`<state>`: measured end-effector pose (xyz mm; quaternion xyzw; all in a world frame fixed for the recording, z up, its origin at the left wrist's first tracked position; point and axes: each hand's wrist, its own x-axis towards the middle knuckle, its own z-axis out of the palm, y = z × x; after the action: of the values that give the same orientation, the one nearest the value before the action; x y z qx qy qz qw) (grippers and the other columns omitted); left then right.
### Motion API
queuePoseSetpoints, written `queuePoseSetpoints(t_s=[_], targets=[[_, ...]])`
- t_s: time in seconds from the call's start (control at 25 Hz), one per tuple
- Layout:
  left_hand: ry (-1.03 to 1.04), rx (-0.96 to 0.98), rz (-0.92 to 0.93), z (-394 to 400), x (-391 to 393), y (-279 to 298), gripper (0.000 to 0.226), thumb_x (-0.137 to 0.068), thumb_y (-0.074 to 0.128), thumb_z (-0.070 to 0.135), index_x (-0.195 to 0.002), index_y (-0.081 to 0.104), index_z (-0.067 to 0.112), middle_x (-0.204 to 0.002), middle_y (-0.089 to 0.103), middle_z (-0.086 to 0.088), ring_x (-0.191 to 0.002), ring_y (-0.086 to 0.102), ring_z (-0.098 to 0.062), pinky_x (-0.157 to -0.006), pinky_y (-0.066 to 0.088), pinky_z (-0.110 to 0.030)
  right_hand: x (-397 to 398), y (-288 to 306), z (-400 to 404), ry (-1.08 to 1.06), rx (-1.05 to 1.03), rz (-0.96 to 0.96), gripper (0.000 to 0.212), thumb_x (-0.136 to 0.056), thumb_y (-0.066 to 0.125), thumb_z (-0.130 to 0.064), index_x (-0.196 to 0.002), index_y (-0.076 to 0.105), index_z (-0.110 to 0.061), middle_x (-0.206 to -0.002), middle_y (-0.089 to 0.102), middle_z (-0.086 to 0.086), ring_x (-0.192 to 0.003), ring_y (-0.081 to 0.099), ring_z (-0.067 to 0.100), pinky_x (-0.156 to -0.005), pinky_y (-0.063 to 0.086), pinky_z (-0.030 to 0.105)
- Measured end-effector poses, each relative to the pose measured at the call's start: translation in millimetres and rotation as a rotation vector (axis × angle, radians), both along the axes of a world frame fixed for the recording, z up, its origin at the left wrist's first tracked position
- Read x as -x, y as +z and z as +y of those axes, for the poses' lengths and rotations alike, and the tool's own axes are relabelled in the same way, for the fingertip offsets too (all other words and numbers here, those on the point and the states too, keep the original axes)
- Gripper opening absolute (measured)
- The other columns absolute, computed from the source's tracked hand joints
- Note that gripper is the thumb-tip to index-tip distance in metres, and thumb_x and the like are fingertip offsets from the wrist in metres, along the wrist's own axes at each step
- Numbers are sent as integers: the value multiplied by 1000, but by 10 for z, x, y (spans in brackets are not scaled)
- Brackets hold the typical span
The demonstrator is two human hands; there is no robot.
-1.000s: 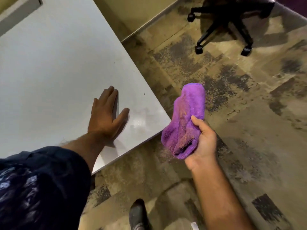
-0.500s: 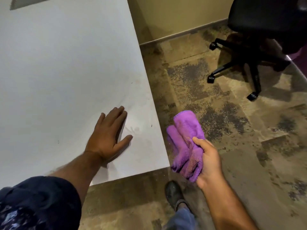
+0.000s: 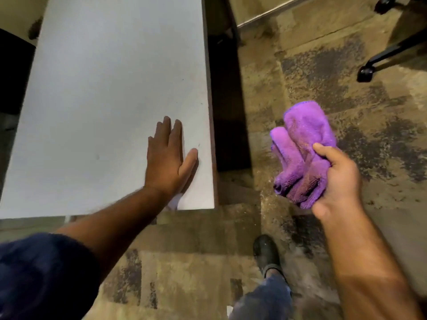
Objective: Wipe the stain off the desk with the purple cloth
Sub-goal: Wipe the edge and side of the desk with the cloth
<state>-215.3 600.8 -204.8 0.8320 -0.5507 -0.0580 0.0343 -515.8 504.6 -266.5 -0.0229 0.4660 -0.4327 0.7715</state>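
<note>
The white desk [image 3: 104, 88] fills the upper left of the head view. My left hand [image 3: 167, 158] lies flat on it near its front right corner, fingers spread, holding nothing. My right hand [image 3: 335, 179] is off the desk, over the carpet to the right, and grips the bunched purple cloth [image 3: 300, 148], which shows brownish smudges. A few tiny dark specks dot the desk near its right edge; I cannot make out a clear stain.
A dark gap runs along the desk's right side. Patterned brown carpet [image 3: 346, 77] covers the floor. An office chair's black wheeled leg [image 3: 369, 68] stands at the upper right. My shoe [image 3: 265, 252] and trouser leg are at the bottom.
The view has swung so the desk now runs straight away from me. My left hand stays flat on the desk. The right hand with the cloth has stayed beside the desk, slightly higher.
</note>
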Motion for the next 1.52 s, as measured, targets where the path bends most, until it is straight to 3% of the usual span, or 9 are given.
queuePoseSetpoints(t_s=[0.08,0.2,0.28,0.44,0.56,0.88,1.08,1.4,1.52], targets=[[50,-26,-33,0,240,-53,73,-108,31,59,-172,12,28,-182,3,2,-169,2,-22,-137,5,-52,115,-115,-112,37,40,-15,28,-101,53,-5,-129,55,-7,-137,58,30,-126,60,46,-120,44,56],[119,-5,-8,38,450,-40,72,-107,23,57,-171,14,27,-182,5,3,-169,3,-19,-137,5,-52,254,-291,-179,110,103,-45,13,-101,54,-3,-107,65,-7,-111,65,23,-105,64,36,-106,48,53],[133,12,-17,52,566,-35,69,-108,25,54,-171,20,26,-181,11,5,-168,8,-17,-137,11,-52,282,-335,-222,134,133,-52,24,-101,54,0,-89,70,-13,-90,74,11,-89,68,30,-95,48,48],[136,4,-42,-4,646,10,65,-110,30,48,-170,24,23,-181,17,4,-167,16,-16,-136,20,-50,275,-475,-247,201,184,-105,24,-102,54,-1,-94,72,-14,-90,73,9,-90,65,30,-87,48,46],[119,6,-29,-34,651,0,66,-109,31,47,-169,25,20,-180,18,1,-167,17,-17,-136,20,-51,216,-557,-237,281,258,-126,25,-103,54,-2,-100,74,-17,-84,81,-4,-77,73,13,-72,58,27],[190,164,183,12,472,-87,57,-109,45,30,-165,39,24,-177,29,5,-164,25,-12,-134,26,-52,-547,-455,-160,434,475,-190,25,-104,53,-17,-124,67,-23,-102,79,-19,-99,69,-7,-90,52,14],[222,242,358,5,442,-95,58,-102,47,19,-160,46,13,-175,34,-6,-164,29,-22,-133,26,-55,-1256,-327,-105,686,853,41,60,-104,46,7,-162,42,-10,-171,41,10,-157,34,11,-129,27,25],[244,356,638,22,457,-152,50,-99,44,4,-146,52,-10,-151,53,-35,-143,49,-52,-119,40,-69,-1232,-305,511,565,934,203,69,-94,35,13,-153,57,-14,-168,45,14,-140,56,11,-117,44,23],[259,410,665,-1,523,-87,52,-99,51,8,-150,52,-1,-165,43,-28,-157,38,-42,-127,41,-47,-1054,-298,800,540,1024,296,70,-90,38,21,-151,59,-7,-164,48,20,-152,47,23,-128,30,23]])
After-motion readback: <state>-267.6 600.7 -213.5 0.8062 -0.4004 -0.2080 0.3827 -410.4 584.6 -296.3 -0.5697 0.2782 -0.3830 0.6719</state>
